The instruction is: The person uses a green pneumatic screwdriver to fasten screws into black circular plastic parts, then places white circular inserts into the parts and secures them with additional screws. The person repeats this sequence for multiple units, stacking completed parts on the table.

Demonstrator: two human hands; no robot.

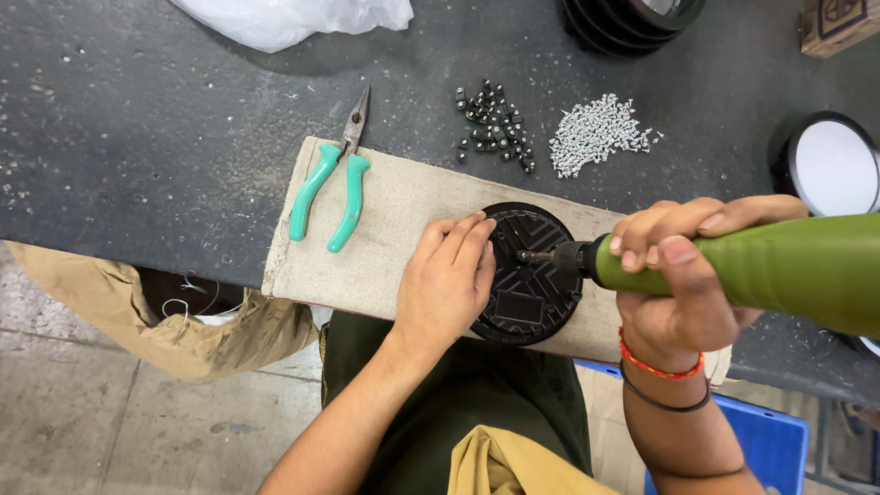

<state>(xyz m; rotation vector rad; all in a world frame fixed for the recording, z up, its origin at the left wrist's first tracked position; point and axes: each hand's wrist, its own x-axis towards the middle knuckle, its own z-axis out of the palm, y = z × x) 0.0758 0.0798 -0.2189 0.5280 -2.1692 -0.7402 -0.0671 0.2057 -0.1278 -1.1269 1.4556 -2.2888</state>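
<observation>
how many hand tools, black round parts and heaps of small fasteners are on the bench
hand tools: 2 (green-handled pliers; green power screwdriver in the right hand)
black round parts: 3 (ribbed disc under the left hand; black stack; white-faced disc)
fastener heaps: 2 (black pieces; silver screws)
total: 7

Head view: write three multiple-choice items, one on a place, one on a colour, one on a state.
1. Where do the pliers lie?
A. on the beige pad
B. on the floor
C. in the blue crate

2. What colour is the power screwdriver body?
A. red
B. green
C. white

3. What does the left hand do?
A. lifts the pliers
B. hangs free
C. presses on the black round part

Answers: 1 A, handles rest on the beige pad; 2 B, green casing in the right hand; 3 C, fingers lie on its edge.
</observation>
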